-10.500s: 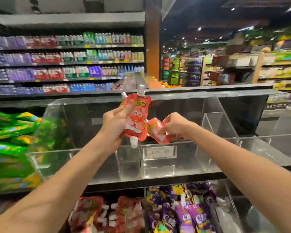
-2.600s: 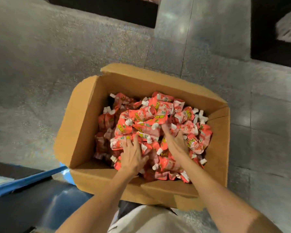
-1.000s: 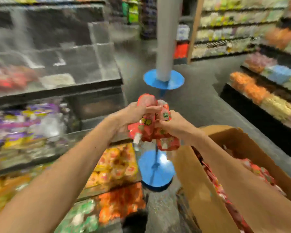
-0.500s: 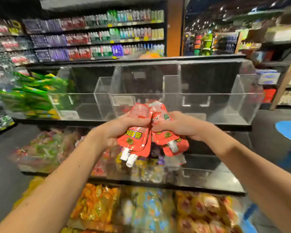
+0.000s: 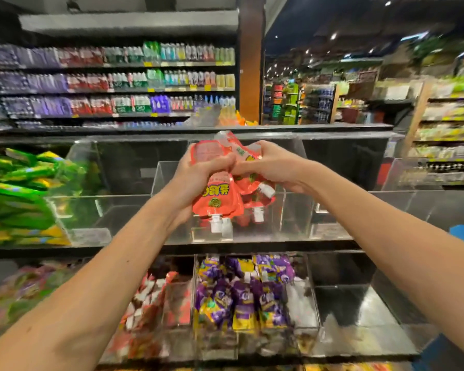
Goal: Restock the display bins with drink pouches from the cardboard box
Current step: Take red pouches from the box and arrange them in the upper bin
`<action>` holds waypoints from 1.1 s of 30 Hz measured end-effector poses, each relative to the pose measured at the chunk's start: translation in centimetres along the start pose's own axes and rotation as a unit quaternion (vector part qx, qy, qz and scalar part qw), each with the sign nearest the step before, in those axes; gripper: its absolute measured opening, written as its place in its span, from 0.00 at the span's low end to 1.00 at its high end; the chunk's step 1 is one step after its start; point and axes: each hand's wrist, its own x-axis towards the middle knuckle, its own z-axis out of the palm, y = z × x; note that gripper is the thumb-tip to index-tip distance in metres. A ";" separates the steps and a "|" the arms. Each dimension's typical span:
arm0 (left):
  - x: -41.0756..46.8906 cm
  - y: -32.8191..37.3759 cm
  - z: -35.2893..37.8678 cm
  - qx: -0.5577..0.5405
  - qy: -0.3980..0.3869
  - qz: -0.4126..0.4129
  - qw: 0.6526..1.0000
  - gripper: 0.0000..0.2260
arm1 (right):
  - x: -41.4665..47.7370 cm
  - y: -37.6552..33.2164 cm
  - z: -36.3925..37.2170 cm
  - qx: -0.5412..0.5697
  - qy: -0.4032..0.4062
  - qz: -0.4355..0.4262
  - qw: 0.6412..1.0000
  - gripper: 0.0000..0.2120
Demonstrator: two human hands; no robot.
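Lifted higher, the pouches (image 5: 220, 194) are gripped by the left hand (image 5: 198, 175) and right hand (image 5: 268, 167) before the bin (image 5: 169, 210); dropping is judged next.

arms outstretched, left hand (image 5: 197, 179) clenched, right hand (image 5: 271, 167) clenched, touching

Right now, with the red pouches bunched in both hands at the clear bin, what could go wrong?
1. The red pouches are a loose bunch gripped by left hand and right hand, caps hanging down; one may slip out.
2. A dropped pouch could land among the purple pouches in the tier below the clear bin, mixing stock.
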 end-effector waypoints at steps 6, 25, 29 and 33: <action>5.5 0.5 0.4 0.043 0.029 0.029 0.998 0.25 | 4.7 1.0 -1.8 0.056 0.053 -0.039 0.996 0.47; 9.9 1.0 -4.0 0.190 0.015 0.052 0.980 0.17 | 9.7 7.2 0.2 -0.017 0.016 0.085 0.996 0.20; 9.8 2.0 -5.4 0.213 -0.009 0.057 0.975 0.22 | 10.0 6.5 2.1 -0.254 -0.128 0.111 0.952 0.22; 10.1 2.8 -6.4 0.208 -0.017 0.064 0.976 0.23 | 11.9 5.0 4.0 -0.332 -0.215 0.133 0.909 0.18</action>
